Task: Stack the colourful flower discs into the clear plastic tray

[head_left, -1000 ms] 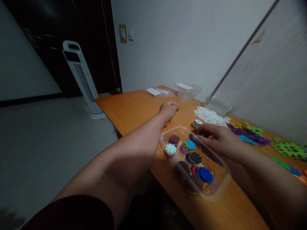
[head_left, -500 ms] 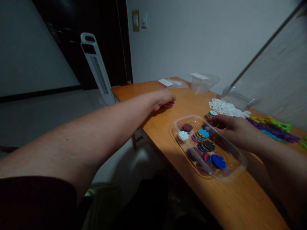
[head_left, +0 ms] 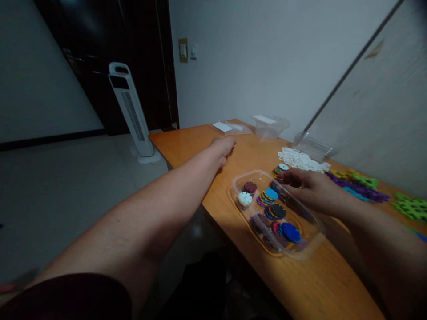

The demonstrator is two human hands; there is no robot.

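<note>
**Left hand [head_left: 225, 149] shifted left, away from the tub [head_left: 310, 250]; discs [head_left: 277, 211] unmoved**

Compared with a second ago, more tabletop is left between left hand and tub; the view has also been swung a little, while the same stacks are seen.

The discs lie in the tub, at the near edge of the table [head_left: 245, 155], most in leaning stacks. They look like thin, notched plastic: light, stiff and probably slippery face to face, so a stack would likely be spilled by a push from the side. They are best taken by the rim, with a fingertip set in a notch. The tub looks thin and flexible; it would be better steadied low on its wall than squeezed.

At the tub's far right side the right hand [head_left: 312, 184] is held with fingers bent, near a small stack [head_left: 281, 169] outside the tub. Whether anything is gripped there cannot be told. The left hand is curled over the tabletop, and its contents, if any, are hidden by its own back.

Farther out, white pieces [head_left: 302, 160] are heaped, with coloured pieces [head_left: 362, 186] to their right, some cut off by the frame's edge. The near discs are blurred by the tub's wall and cannot be counted. What is held by the clear box [head_left: 313, 146] cannot be made out.
</note>
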